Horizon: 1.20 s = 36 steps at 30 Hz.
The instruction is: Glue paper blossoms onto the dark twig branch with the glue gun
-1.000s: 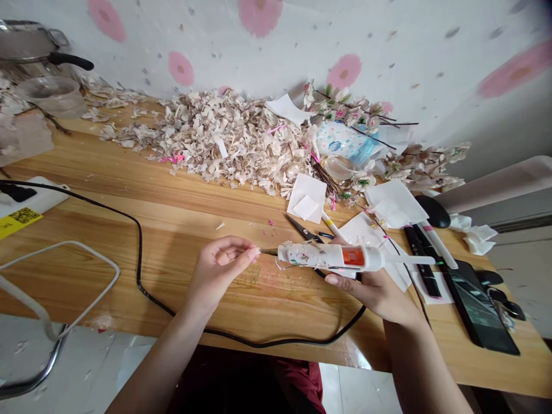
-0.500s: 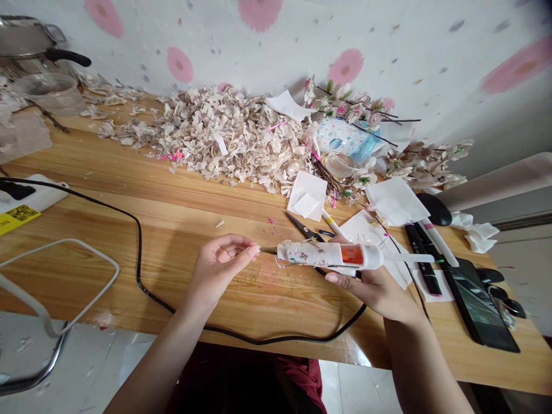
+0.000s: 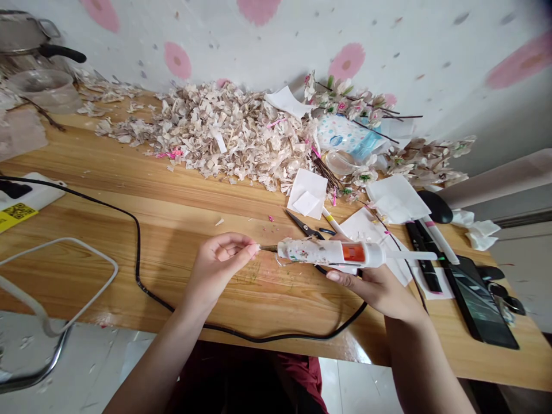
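Note:
My right hand (image 3: 375,284) is wrapped round a white hot glue gun (image 3: 317,252) with an orange window and a glue stick (image 3: 414,255) jutting from its back. Its metal nozzle points left, at the fingertips of my left hand (image 3: 226,259). Those fingers pinch a tiny whitish piece (image 3: 257,248), mostly hidden, that looks like a petal; the nozzle tip is at or very near it. Black-bladed scissors (image 3: 304,224) lie just behind the glue gun.
Behind is a large heap of pale petals (image 3: 224,135). Flowering twigs (image 3: 357,106) lie at the back right. A black cord (image 3: 138,241) loops across the table. Paper squares (image 3: 307,192), markers (image 3: 422,259) and a phone (image 3: 478,305) sit to the right, a power strip (image 3: 32,192) left.
Both hands hold nearly the same pose, the nozzle staying at the pinched piece. The view has shifted very slightly.

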{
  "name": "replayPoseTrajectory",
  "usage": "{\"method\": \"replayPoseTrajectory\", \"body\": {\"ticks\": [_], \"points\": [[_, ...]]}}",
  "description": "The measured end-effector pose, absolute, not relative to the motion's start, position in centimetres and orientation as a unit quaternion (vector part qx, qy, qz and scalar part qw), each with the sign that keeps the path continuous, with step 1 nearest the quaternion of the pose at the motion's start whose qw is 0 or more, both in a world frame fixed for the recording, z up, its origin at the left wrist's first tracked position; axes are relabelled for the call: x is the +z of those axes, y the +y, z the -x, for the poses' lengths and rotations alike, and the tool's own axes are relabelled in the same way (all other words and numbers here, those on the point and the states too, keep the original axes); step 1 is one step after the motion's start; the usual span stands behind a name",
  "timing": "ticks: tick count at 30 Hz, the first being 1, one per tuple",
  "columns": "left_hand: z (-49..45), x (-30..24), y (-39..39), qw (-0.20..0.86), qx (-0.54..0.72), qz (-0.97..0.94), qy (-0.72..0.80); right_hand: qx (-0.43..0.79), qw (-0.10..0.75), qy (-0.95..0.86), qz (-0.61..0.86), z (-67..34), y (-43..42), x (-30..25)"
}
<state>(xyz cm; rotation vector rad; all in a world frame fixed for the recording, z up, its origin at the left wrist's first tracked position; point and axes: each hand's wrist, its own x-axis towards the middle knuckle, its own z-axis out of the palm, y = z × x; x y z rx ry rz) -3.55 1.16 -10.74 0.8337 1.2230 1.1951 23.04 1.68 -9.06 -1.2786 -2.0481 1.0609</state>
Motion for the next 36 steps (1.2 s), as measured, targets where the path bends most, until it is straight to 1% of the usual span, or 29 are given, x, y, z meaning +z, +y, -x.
{"method": "replayPoseTrajectory", "body": {"ticks": [19,29,33,36], "points": [[3.6,-10.8,1.1,0.575,0.512,-0.359,0.528,0.388,0.248,-0.751,0.473,-23.0,1.7,-9.0],[3.5,-10.7,1.2,0.572,0.517,-0.353,0.529,0.368,0.22,-0.769,0.474,-22.8,1.9,-9.0],[4.3,-10.5,0.9,0.563,0.524,-0.351,0.534,0.37,0.266,-0.748,0.483,-21.9,2.1,-8.2],[6.2,-10.5,-0.5,0.541,0.515,-0.361,0.558,0.357,0.284,-0.735,0.501,-20.8,2.3,-6.3]]}}
